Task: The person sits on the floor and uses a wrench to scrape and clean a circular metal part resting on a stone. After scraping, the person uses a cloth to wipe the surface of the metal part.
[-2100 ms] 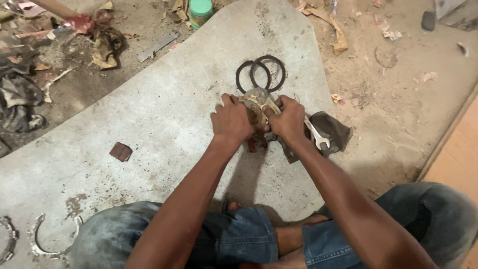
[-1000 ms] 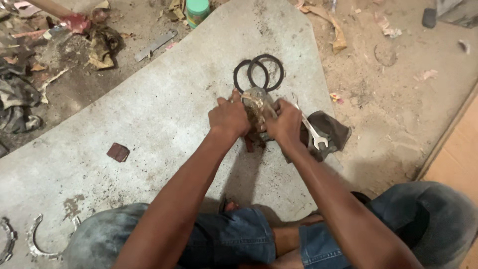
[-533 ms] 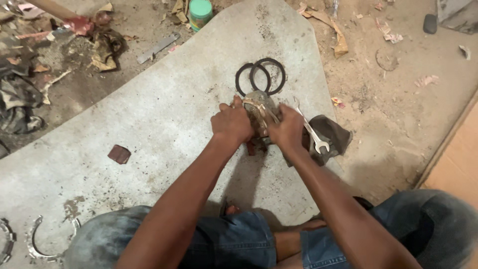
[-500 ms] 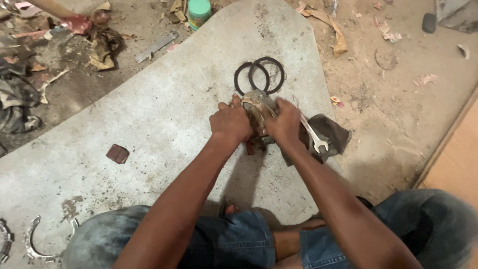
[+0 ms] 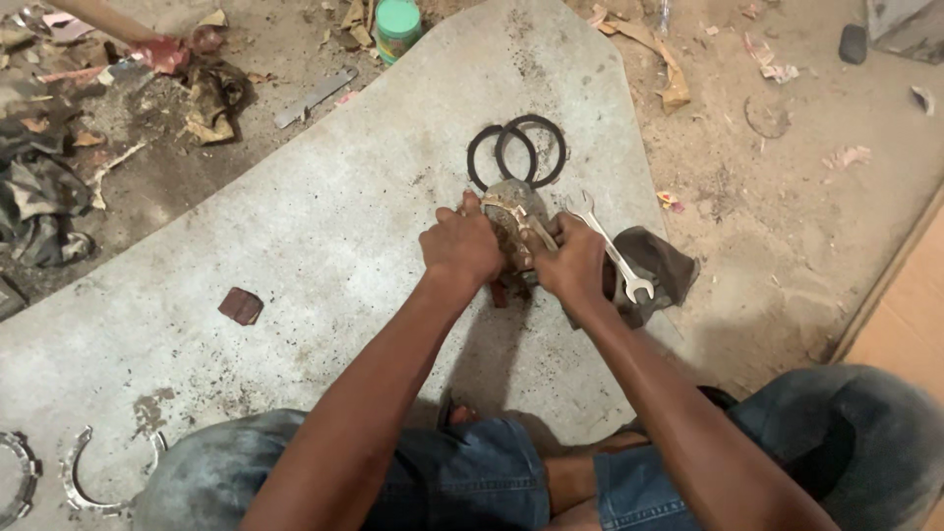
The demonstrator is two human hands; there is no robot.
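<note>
My left hand (image 5: 462, 246) and my right hand (image 5: 572, 264) both grip a grimy round metal part (image 5: 509, 205) held against a grey concrete slab (image 5: 324, 216). The part is greasy and partly hidden by my fingers. Just beyond it lie two dark rubber rings (image 5: 516, 152), overlapping each other. A silver open-ended spanner (image 5: 610, 246) lies beside my right hand, across a dark rag (image 5: 661, 267).
A small brown scrap (image 5: 240, 306) lies on the slab to the left. Curved metal half-rings (image 5: 93, 472) sit at the bottom left. A green-lidded jar (image 5: 398, 25) stands at the slab's far edge. Rags and debris (image 5: 59, 147) litter the dirt at upper left. My knees frame the bottom.
Both hands stay clamped on the metal part, shifting only slightly. The view has wobbled a little; nothing else has moved.
</note>
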